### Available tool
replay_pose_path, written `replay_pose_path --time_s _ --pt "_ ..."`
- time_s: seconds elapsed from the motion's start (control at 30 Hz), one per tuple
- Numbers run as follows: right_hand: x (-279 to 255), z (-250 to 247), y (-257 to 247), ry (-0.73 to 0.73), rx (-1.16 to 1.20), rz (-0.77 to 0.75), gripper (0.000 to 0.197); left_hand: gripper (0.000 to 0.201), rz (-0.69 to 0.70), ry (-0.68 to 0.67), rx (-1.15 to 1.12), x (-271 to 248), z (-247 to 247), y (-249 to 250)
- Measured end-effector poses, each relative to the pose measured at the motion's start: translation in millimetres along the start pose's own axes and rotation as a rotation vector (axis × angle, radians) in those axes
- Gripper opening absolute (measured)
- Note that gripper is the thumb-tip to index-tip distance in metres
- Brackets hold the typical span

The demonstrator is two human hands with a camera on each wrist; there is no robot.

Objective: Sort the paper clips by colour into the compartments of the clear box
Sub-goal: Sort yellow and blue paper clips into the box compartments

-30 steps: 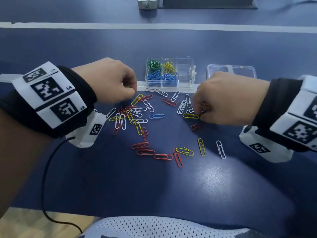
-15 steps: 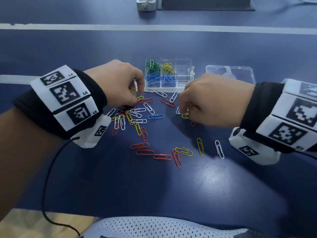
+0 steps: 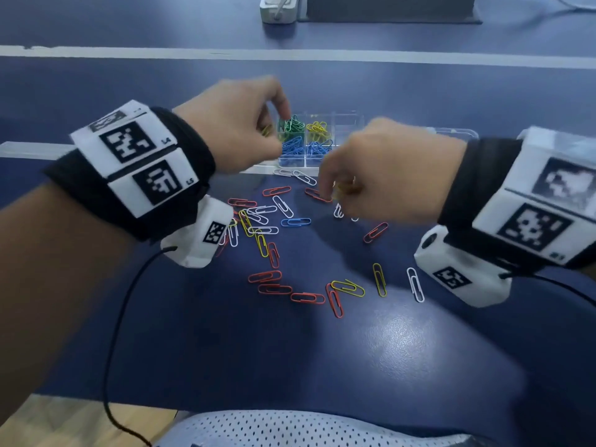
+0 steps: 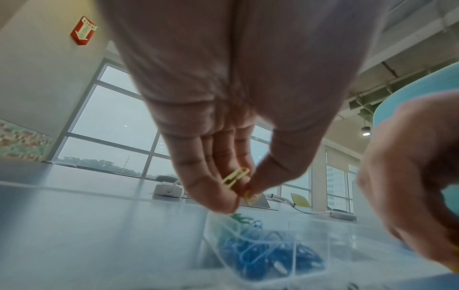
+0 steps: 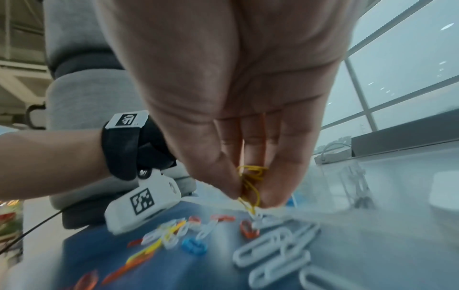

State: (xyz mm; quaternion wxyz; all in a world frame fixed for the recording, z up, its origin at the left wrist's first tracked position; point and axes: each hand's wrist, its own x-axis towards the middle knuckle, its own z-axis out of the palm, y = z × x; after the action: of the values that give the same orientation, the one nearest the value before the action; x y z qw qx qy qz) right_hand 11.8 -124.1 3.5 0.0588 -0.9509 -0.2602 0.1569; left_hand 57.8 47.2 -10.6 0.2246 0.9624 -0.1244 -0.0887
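Blue tabletop [image 3: 322,366] | our left hand [image 3: 235,124] pinched yellow clips [image 4: 236,177] over clear box [image 3: 350,124] at far edge | right hand [image 3: 387,169] clamped yellow bunch [image 5: 250,182] | next, we judged: drop into yellow compartment.

Clear box [image 3: 350,124] holds green, yellow and blue clips; loose red, white and yellow clips [image 3: 274,221] lie before it.

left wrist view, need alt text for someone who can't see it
A left hand pinches yellow paper clips just above a clear box holding blue and green clips. Part of the right hand shows at the right edge, with large windows behind.
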Motion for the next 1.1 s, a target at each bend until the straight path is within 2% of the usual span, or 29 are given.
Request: replay_pose_path --time_s 0.07,0.17,0.3,0.43,0.63,0.77,1.1 --pt "8 -9 2 0.076 0.073 0.017 0.027 0.029 0.003 0.064 -0.062 11 1 6" --pt "24 -21 9 0.156 0.219 0.137 0.026 0.035 -0.029 0.091 -0.140 30 3 17" --pt "47 -30 22 0.203 0.462 0.325 0.022 0.044 -0.101 0.041 -0.149 48 7 26" --pt "68 -29 28 0.233 0.406 0.394 0.024 0.047 -0.165 -0.036 -0.137 53 8 34" --pt "78 -30 34 0.206 0.302 0.415 0.028 0.056 -0.242 -0.045 -0.254 53 6 40" --pt "77 -31 36 0.213 0.608 0.432 0.027 0.054 -0.242 -0.047 -0.375 52 3 40" --pt "70 -27 26 0.228 0.895 0.412 0.039 0.048 -0.205 -0.040 -0.442 42 5 29"
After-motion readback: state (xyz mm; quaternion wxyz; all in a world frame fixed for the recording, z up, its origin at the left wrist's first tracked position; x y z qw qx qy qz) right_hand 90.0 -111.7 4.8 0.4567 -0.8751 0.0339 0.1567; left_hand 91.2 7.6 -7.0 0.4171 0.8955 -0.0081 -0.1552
